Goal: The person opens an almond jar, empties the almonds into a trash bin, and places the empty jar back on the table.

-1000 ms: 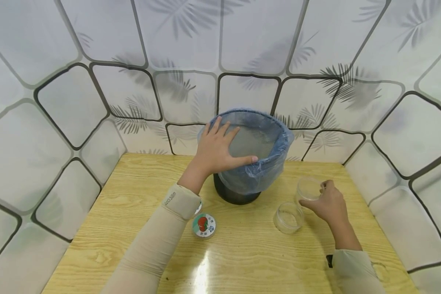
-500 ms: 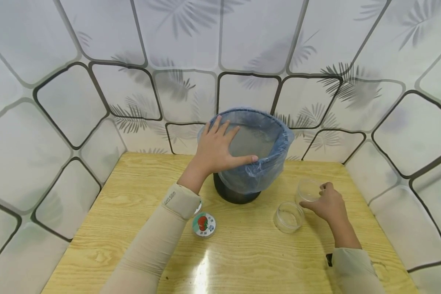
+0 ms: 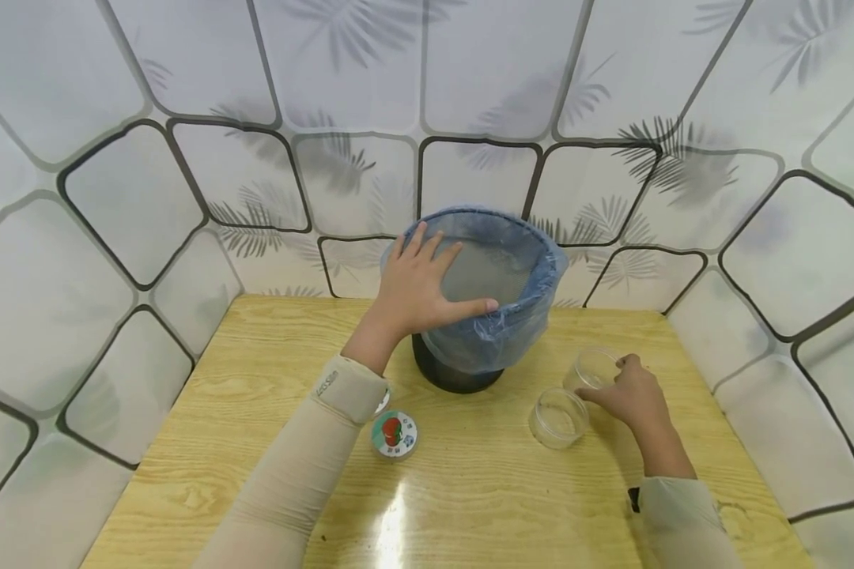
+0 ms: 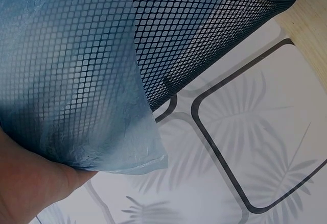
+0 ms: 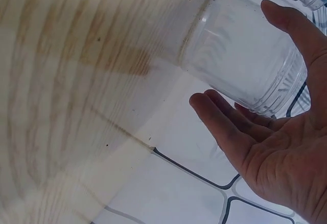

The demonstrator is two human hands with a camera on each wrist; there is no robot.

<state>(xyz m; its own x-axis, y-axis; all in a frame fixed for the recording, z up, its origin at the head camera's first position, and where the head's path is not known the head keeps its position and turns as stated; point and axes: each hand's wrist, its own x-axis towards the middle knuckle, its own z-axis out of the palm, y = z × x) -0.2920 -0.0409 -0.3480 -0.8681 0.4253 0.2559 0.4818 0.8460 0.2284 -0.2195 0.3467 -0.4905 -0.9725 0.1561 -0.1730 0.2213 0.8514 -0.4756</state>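
Observation:
A black mesh wastebasket (image 3: 459, 379) lined with a thin blue plastic bag (image 4: 102, 81) stands at the back of the table. My left hand (image 3: 416, 288) rests on its near-left rim, fingers spread and straight, thumb stretched along the edge. At the right, my right hand (image 3: 636, 399) holds a clear round jar (image 5: 245, 45) from the side. In the right wrist view the thumb lies along one side of the jar and the fingers curve along the other. The jar stands on its base with no lid on. A second clear open jar (image 3: 558, 419) stands just left of it.
A round lid (image 3: 394, 435) with a tomato print lies near my left forearm, and another round piece (image 3: 383, 401) is partly hidden by the sleeve. Patterned wall sheets (image 3: 480, 182) enclose the wooden table (image 3: 470, 506) at the back and sides.
My right hand and the jar in it have shifted slightly left, closer to the second jar. The left hand stays on the wastebasket rim.

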